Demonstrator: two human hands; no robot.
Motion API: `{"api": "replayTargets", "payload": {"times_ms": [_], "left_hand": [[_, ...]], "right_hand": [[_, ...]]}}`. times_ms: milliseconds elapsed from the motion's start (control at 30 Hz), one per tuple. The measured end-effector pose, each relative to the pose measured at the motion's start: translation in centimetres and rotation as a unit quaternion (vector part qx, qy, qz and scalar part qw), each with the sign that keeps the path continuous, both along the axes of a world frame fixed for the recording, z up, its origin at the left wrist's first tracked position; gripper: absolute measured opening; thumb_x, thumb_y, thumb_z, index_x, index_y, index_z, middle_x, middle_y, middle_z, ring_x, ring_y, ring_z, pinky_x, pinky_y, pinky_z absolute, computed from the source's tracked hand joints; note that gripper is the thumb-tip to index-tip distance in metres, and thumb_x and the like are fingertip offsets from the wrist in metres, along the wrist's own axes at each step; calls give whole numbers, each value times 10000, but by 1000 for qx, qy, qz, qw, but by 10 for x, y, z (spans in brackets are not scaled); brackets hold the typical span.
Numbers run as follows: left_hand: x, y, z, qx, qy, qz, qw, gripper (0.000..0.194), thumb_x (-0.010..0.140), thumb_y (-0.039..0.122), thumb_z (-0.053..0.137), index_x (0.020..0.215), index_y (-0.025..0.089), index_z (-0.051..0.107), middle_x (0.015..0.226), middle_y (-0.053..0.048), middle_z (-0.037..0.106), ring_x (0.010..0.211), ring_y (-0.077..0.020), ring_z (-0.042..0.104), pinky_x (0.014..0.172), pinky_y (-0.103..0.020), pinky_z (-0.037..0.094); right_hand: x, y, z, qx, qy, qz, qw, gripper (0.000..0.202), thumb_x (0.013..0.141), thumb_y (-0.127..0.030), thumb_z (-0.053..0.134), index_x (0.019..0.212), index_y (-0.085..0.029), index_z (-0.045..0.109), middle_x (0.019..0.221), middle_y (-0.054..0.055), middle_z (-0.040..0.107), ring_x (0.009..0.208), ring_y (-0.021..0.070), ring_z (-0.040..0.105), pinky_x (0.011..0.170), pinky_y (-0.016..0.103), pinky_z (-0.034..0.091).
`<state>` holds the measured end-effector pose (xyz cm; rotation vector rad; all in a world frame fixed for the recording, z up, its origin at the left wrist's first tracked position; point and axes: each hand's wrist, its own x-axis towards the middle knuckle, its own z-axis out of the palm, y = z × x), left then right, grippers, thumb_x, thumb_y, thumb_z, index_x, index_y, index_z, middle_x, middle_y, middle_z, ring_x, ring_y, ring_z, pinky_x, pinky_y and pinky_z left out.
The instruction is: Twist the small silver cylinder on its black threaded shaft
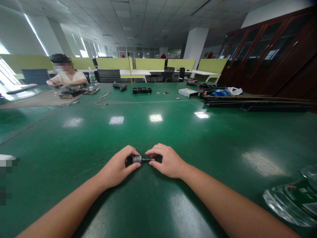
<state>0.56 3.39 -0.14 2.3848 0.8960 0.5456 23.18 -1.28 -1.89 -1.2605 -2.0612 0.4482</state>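
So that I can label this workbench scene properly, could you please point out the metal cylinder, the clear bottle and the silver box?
Metal cylinder (136, 159): head view, on its curved side.
Clear bottle (296, 197): head view, on its green label.
Silver box (187, 92): head view, on its top.

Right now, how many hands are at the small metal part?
2: left hand at the thick end of the metal part, right hand at its thin end.
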Motion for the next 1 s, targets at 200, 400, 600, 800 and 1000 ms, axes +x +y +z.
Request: {"api": "replayTargets", "payload": {"times_ms": [200, 400, 600, 800, 1000], "left_hand": [[-1, 0, 0, -2, -10, -29, 1000, 160, 861, 259, 635, 1008, 206, 599, 990, -30, 617, 898, -193, 582, 804, -310, 468], [0, -2, 2, -7, -5, -27, 1000, 156, 908, 308, 589, 1025, 206, 603, 982, -35, 628, 900, -198, 591, 807, -319, 471], [0, -2, 2, -8, -4, -21, 1000, 152, 914, 307, 568, 1015, 205, 617, 973, -40, 642, 885, -198, 597, 788, -313, 478], [1, -2, 3, 0, 5, -18, 1000, 180, 864, 291, 629, 1026, 212, 624, 970, -33, 657, 871, -199, 600, 789, -313, 484], [-2, -1, -1, 7, -21, -37, 999, 145, 851, 274, 650, 963, 197, 600, 964, -39, 634, 878, -195, 593, 781, -306, 472]], "right_hand": [[-3, -3, 2, -10, 20, 34, 999, 305, 773, -88, 679, 1056, -200, 676, 863, 15, 674, 827, 162, 583, 780, 295, 448], [-3, -3, 0, 0, -9, 33, 999, 221, 789, -109, 667, 992, -195, 676, 842, 18, 657, 819, 165, 575, 776, 296, 434], [-4, -2, 0, 2, -25, 34, 999, 171, 796, -135, 680, 956, -193, 689, 847, 23, 659, 824, 167, 578, 779, 296, 429], [-4, -2, 1, 1, -32, 34, 999, 173, 803, -161, 690, 971, -200, 697, 874, 29, 667, 843, 172, 584, 791, 302, 430], [-5, -3, 3, 0, -44, 38, 998, 182, 814, -205, 699, 995, -196, 705, 875, 34, 671, 853, 178, 584, 794, 307, 428]]}}
